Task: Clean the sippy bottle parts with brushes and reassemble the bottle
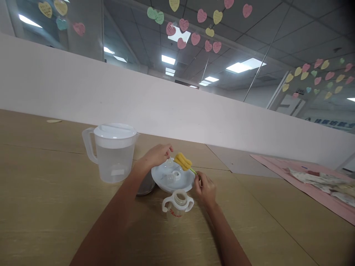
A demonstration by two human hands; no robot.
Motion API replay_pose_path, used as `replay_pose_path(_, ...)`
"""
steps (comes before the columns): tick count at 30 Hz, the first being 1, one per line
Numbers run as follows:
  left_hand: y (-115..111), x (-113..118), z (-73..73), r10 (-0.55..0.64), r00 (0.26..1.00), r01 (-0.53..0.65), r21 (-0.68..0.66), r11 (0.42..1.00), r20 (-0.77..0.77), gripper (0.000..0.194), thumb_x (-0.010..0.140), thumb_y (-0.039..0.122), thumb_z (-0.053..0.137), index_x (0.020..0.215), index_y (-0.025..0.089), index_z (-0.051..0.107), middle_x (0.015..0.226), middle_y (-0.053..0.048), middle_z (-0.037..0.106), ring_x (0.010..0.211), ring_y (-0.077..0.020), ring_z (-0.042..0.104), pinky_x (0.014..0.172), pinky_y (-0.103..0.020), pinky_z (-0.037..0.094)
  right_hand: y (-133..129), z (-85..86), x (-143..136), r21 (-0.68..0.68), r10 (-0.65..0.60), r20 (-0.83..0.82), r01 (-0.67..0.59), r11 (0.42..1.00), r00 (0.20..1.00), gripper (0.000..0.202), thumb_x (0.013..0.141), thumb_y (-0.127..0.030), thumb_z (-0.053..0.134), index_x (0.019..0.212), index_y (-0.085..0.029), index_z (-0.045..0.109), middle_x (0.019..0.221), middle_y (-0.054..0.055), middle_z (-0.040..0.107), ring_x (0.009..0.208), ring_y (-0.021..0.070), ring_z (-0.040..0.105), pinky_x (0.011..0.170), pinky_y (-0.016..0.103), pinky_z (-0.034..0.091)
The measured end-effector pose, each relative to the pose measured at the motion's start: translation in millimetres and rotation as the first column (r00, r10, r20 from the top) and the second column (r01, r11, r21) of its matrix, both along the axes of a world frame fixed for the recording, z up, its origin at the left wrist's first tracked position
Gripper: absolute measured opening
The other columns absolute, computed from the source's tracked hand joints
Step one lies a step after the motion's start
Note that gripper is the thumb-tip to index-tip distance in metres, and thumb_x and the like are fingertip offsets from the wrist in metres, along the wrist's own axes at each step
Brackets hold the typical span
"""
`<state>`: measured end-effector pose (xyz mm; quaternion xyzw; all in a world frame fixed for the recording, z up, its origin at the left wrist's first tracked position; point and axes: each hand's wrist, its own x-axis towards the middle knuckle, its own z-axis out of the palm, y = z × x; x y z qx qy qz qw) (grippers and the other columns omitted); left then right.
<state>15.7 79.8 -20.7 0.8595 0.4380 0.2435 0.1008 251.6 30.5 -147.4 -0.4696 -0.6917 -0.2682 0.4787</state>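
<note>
Bare forearms, left [111, 218] and right [226, 236], reach out from me. Beyond my left one stands the jug [115, 162], its white lid on. Just past the bottle [175, 216] sits the pale plate [189, 184], beside a dark round thing [146, 186] partly hidden by my arm. The bottle stands upright, two-handled and uncapped. Small clear parts [169, 178] and a ring-like piece [176, 173] lie apart on the plate, so I judge nothing is put back together; I can't tell what is already clean. My right hand [206, 190] pinches the green stem of the yellow sponge brush [183, 162], its head over the plate, outside the bottle. My left hand [161, 153] is beside that head, fingers bent; I can't tell whether they grip anything.

Under it all runs the wood-toned table [41, 221], with a pink cloth [273, 165] on the right and crumpled fabric [313, 177] on it. Behind rise a low white wall [155, 107] and glass [133, 37] dotted with heart-shaped notes [183, 25], ceiling lights [168, 59] showing in it.
</note>
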Motion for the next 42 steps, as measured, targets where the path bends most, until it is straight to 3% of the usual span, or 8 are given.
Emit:
replay_pose_path(9,-21,6,15.6,-0.203,0.967,0.202,0.022,0.979,0.154,0.027,0.082,0.017,0.039,0.104,0.018,0.054,0.093,-0.004,0.061,0.081,-0.0149,0.057,0.071,-0.024,0.045,0,-0.2,-1,-0.016,-0.006,-0.044,0.005,1.000,0.999,0.023,0.088,-0.023,0.039,0.089,-0.013,0.060,0.063,0.003,0.061,0.046,0.0108,0.049,0.049,0.022,0.039)
replay_pose_path(20,-29,7,24.7,-0.305,0.936,0.322,-0.076,0.944,0.177,0.027,0.088,0.025,0.041,0.108,0.018,0.057,0.110,-0.005,0.057,0.099,-0.0156,0.054,0.085,-0.025,0.042,1,-0.8,2,0.019,-0.042,-0.102,0.044,0.999,0.994,0.025,0.088,-0.026,0.038,0.089,-0.013,0.059,0.057,0.000,0.056,0.045,0.0107,0.048,0.049,0.022,0.038)
replay_pose_path(28,-29,6,22.9,-0.341,0.931,0.355,-0.109,0.928,0.129,0.029,0.088,0.023,0.041,0.113,0.018,0.055,0.116,-0.007,0.055,0.104,-0.0164,0.052,0.089,-0.025,0.040,1,-1.5,2,0.009,-0.071,-0.101,0.072,0.997,0.992,0.026,0.088,-0.027,0.038,0.088,-0.013,0.060,0.055,0.000,0.055,0.044,0.0111,0.047,0.048,0.022,0.037)
replay_pose_path(35,-34,2,31.2,-0.334,0.937,0.346,-0.131,0.929,0.104,0.026,0.088,0.025,0.040,0.103,0.021,0.061,0.105,-0.003,0.054,0.098,-0.0144,0.052,0.087,-0.024,0.040,1,-0.1,2,0.027,-0.091,-0.098,0.094,0.995,0.991,0.026,0.088,-0.026,0.037,0.088,-0.014,0.060,0.055,0.000,0.055,0.045,0.0113,0.047,0.049,0.022,0.037)
replay_pose_path(42,-39,-1,38.4,-0.296,0.932,0.326,-0.126,0.937,0.207,0.024,0.086,0.028,0.042,0.097,0.021,0.063,0.104,-0.002,0.057,0.098,-0.0154,0.053,0.085,-0.025,0.042,2,-0.3,2,0.034,-0.094,-0.055,0.096,0.995,0.994,0.025,0.088,-0.025,0.038,0.086,-0.013,0.060,0.057,0.001,0.057,0.047,0.0114,0.050,0.050,0.022,0.039)
